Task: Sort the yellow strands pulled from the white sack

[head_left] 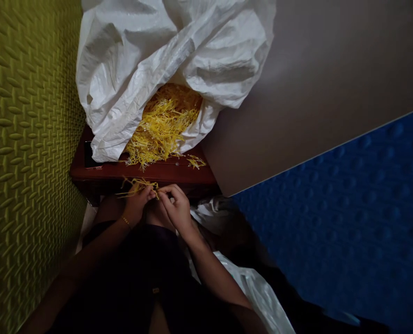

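I judged that the left hand (136, 207) did best to steady the yellow strings (141, 183) while the right hand (177, 208) teased gently at their bunched end, lest they tangle. From my distant seat I saw the left grip closed on the strings and the right grip pinched at that end, thumb against finger. The strings were above the lap, near the dark red box (144, 174); they looked thin and limp, loose ends splaying left, like the pile (161, 125) in the white sack (119, 69).
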A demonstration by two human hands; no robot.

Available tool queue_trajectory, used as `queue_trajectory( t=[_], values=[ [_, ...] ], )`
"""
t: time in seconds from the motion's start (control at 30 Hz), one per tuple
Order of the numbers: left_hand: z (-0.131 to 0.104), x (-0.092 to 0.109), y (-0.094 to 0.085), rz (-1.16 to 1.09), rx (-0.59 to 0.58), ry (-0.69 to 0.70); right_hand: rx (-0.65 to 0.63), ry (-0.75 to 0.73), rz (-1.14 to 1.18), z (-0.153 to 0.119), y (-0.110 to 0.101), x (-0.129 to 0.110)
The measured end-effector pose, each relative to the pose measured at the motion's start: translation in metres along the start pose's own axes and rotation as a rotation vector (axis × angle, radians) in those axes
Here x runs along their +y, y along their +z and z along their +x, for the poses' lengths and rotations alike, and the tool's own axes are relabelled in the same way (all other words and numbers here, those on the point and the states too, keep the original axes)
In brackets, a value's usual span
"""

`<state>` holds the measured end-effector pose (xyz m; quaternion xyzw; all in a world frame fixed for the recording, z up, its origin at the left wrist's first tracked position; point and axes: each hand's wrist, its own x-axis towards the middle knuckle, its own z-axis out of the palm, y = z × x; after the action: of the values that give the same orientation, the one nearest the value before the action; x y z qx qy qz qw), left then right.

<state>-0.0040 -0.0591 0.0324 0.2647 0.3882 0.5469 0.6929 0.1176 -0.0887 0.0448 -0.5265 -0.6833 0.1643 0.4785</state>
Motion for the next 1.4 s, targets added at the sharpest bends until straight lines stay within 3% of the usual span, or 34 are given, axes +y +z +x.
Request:
queue_trajectory(
  t=[0.13,0.27,0.57,0.67,0.8,0.9,0.97,1.1,1.27,1.33,1.4],
  values=[
    [-0.003,0.007,0.003,-0.175,-0.051,-0.124,0.079,-0.138,-0.023,-0.009,0.002,-0.008],
    [-0.010,0.013,0.009,-0.171,-0.131,-0.152,0.091,-0.354,-0.135,-0.019,0.002,-0.007],
    [-0.025,0.013,0.023,-0.180,-0.220,-0.206,0.107,-0.502,-0.188,-0.032,-0.012,-0.007],
    [-0.027,0.014,0.025,-0.209,-0.203,-0.253,0.138,-0.473,-0.143,-0.029,-0.017,-0.010],
    [-0.027,0.017,0.025,-0.245,-0.162,-0.241,0.268,-0.193,0.027,-0.019,-0.020,-0.011],
    [-0.025,0.019,0.023,-0.216,-0.158,-0.184,0.266,-0.051,0.122,-0.015,-0.017,-0.012],
    [-0.024,0.019,0.022,-0.201,-0.153,-0.160,0.210,-0.109,0.096,-0.018,-0.014,-0.013],
    [-0.026,0.018,0.024,-0.180,-0.170,-0.215,0.115,-0.408,-0.053,-0.028,-0.010,-0.011],
    [-0.028,0.012,0.028,-0.167,-0.235,-0.290,0.126,-0.490,-0.136,-0.034,-0.013,-0.011],
    [-0.020,0.013,0.025,-0.214,-0.185,-0.281,0.145,-0.490,-0.133,-0.038,-0.019,-0.017],
    [-0.005,0.018,0.018,-0.269,-0.054,-0.258,0.148,-0.493,-0.074,-0.044,-0.026,-0.028]
  ],
)
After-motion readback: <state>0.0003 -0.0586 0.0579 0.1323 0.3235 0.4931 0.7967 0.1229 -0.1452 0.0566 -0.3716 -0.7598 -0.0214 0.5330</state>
